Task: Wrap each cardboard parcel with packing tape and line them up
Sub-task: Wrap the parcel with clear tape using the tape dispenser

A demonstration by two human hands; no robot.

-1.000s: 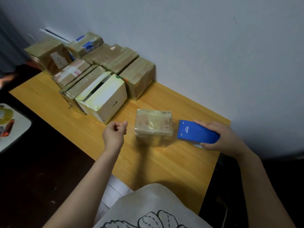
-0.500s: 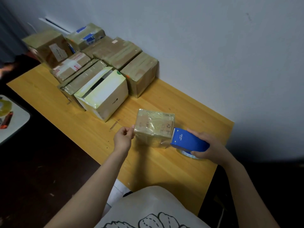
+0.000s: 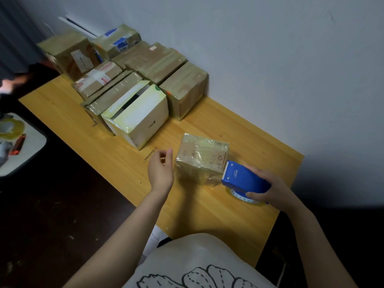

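Grip of the right hand (image 3: 270, 190) is clamped round the blue tape dispenser (image 3: 243, 177), its toothed edge at the small parcel (image 3: 201, 159) on the worktop (image 3: 207, 215). The left hand (image 3: 160, 171) hovers beside it, fingers loose, holding nothing. Tape possibly joins the two; brace the parcel before tearing

A small cardboard parcel (image 3: 202, 159), glossy with tape, stands upright. A blue tape dispenser (image 3: 243, 179) meets its right side. Other wrapped parcels (image 3: 182, 90) are lined up behind it.
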